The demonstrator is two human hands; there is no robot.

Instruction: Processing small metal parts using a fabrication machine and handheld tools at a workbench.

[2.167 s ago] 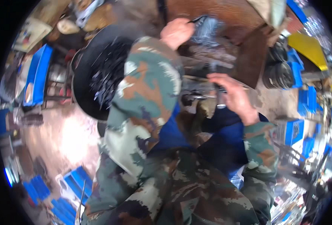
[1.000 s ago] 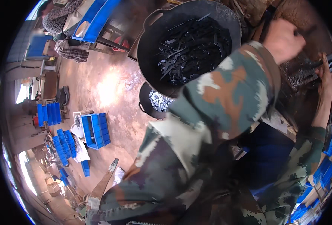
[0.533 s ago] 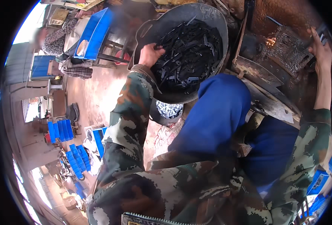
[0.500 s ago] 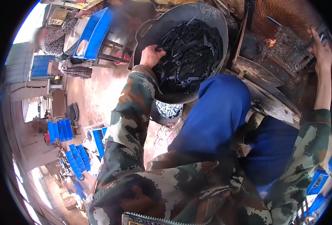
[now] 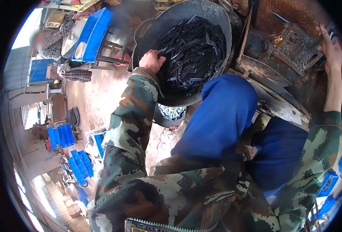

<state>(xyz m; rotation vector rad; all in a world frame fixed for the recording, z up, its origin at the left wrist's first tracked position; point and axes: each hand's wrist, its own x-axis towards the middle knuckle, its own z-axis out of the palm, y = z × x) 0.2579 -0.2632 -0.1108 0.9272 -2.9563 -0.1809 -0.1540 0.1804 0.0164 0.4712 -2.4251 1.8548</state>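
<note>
1. The large black tub (image 5: pixel 151 38) sits left of the person's knee (image 5: pixel 233 96), which overlaps its lower right rim in this view. A careless swing of that knee could jolt the tub; whether the two touch cannot be told.
2. The brown, wet-looking machine table (image 5: pixel 303 14) fills the upper right and runs out of view. Its far end is lost in the dark fisheye rim.
3. The heap of dark flat metal pieces (image 5: pixel 194 50) lies inside the tub, criss-crossed. Thin edges could nick bare fingers, and tangled pieces might come up together. The lower layers are hidden.
4. The pitted dark block (image 5: pixel 298 47) stands on the machine table near the right hand (image 5: pixel 329 50). If its parts moved, fingers close by could be caught; oily-looking surfaces could also make a grip slip.
5. The small black bucket (image 5: pixel 162 121), holding shiny bits, is partly covered by the tub.
6. The left hand (image 5: pixel 151 61) is curled at the heap's left edge; whether it pinches a piece cannot be told. The right hand is bent beside a dark fitting, its grip unclear.
7. Orange glints (image 5: pixel 278 40) beside the block are too small to identify: sparks or reflections.
</note>
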